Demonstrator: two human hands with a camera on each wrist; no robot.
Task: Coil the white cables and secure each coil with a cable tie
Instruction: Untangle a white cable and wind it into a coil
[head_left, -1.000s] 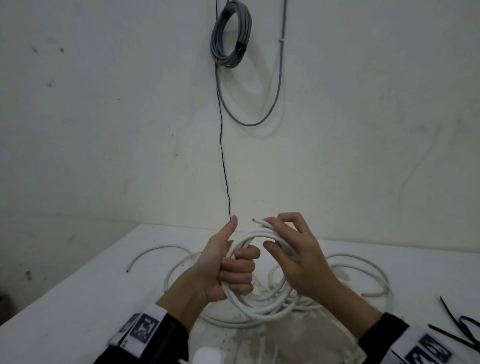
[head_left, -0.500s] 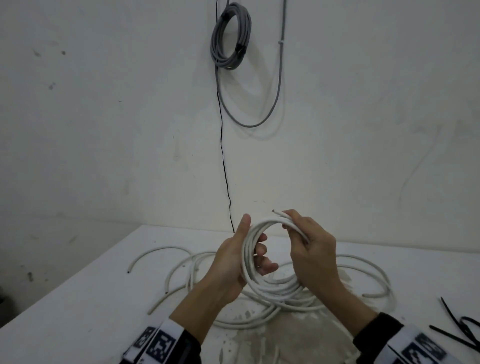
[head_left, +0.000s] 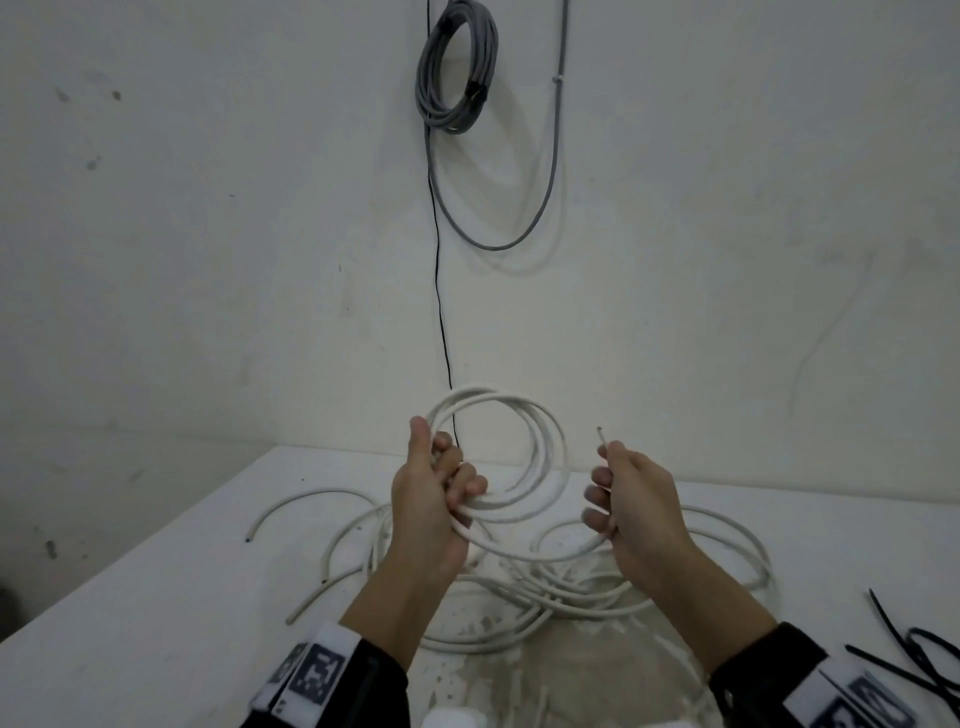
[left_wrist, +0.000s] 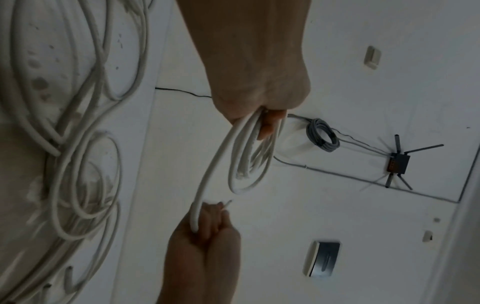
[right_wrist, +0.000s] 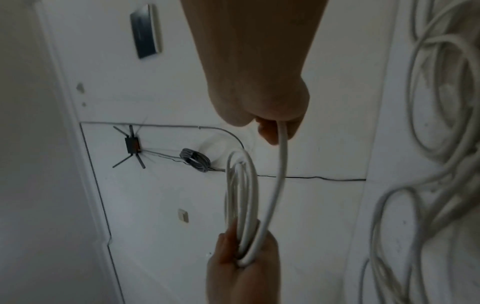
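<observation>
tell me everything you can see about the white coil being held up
The white coil is several loops of smooth, round, plastic-looking cable, held upright above the table. The left hand grips the loops bunched together at one side. Its last stretch runs loose to the right hand, which grips it near the cut tip. No tie shows on it.

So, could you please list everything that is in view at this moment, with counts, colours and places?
white coil: one, white, held up above the table in the left hand
free cable end: one, white, sticking up out of the right hand
loose cables: several, count unclear, white, lying tangled on the table
cable ties: a few, black, at the table's right edge
table: one, white, against the wall
grey cable bundle: one, grey, hanging on the wall
thin wire: one, black, running down the wall
router: one, black with antennas, on the wall
left hand: grips the coil
right hand: holds the cable end
</observation>
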